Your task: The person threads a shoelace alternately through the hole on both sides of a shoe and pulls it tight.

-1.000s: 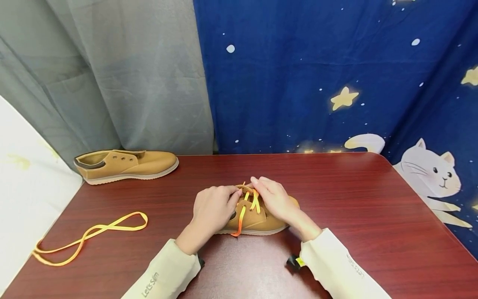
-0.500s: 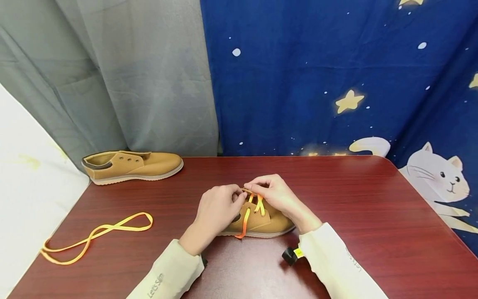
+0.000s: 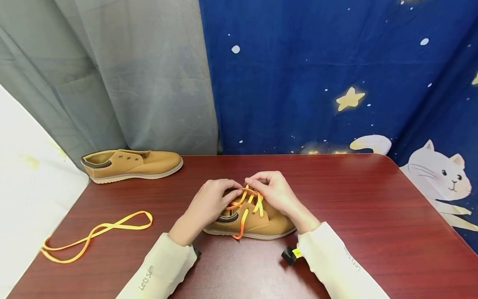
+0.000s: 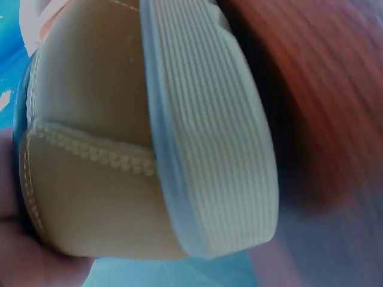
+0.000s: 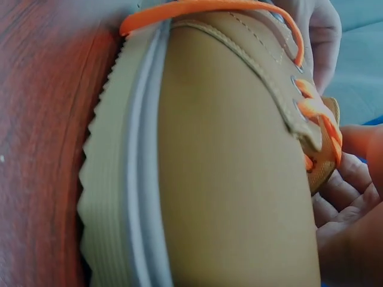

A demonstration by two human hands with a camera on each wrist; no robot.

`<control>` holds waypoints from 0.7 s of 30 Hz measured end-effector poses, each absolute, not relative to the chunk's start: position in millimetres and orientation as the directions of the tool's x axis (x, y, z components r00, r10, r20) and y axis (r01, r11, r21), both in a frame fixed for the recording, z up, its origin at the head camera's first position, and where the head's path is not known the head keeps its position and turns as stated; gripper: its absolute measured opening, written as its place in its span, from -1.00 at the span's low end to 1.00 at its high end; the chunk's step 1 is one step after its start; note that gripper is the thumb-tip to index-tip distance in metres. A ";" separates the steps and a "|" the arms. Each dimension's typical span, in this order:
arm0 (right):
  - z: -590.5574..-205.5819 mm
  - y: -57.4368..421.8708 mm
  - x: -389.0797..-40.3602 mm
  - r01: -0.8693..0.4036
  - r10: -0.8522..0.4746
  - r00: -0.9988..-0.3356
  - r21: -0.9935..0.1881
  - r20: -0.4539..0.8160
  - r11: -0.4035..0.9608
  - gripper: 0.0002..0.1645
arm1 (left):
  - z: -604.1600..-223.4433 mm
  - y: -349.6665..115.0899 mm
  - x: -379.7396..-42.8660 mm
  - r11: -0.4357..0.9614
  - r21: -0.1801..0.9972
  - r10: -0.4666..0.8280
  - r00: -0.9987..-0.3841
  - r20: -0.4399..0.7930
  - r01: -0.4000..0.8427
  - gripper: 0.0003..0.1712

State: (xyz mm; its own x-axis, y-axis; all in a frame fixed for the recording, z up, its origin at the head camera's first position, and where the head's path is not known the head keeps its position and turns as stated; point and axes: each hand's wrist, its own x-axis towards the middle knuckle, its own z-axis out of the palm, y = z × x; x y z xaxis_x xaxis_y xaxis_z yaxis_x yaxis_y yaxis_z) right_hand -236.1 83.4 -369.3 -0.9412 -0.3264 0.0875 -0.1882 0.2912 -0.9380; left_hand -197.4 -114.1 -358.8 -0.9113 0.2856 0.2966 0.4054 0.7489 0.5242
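A tan lace-up shoe point(image 3: 261, 226) lies toe to the right on the table, between both hands. An orange-yellow shoelace point(image 3: 242, 220) runs through its eyelets, one end hanging down the near side. My left hand point(image 3: 210, 201) reaches over the heel end, thumb and index fingertips pinching the shoe's upper edge. At the far-side eyelets, my right hand point(image 3: 274, 191) pinches the lace between thumb and finger. A lace length slants from there toward the left hand. In the right wrist view, the right fingers point(image 5: 353, 179) curl behind the tongue point(image 5: 326, 161). The heel point(image 4: 108, 197) fills the left wrist view.
A matching tan shoe without laces point(image 3: 149, 166) stands at the table's back left. A loose yellow-orange lace point(image 3: 104, 228) lies looped at the left. Behind the red-brown table point(image 3: 354, 199) hang a grey curtain point(image 3: 149, 83) and a blue one point(image 3: 298, 83).
The left hand has shifted left, uncovering the dark heel collar. A lace length now shows between the hands. The right fingertips have come toward the top eyelets.
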 end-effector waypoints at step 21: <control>-373.6 93.3 -240.6 0.021 -0.446 -0.891 -0.987 -0.091 0.160 -0.64 | -362.3 -112.3 -195.7 0.766 0.536 0.230 -0.930 0.288 0.355 -0.87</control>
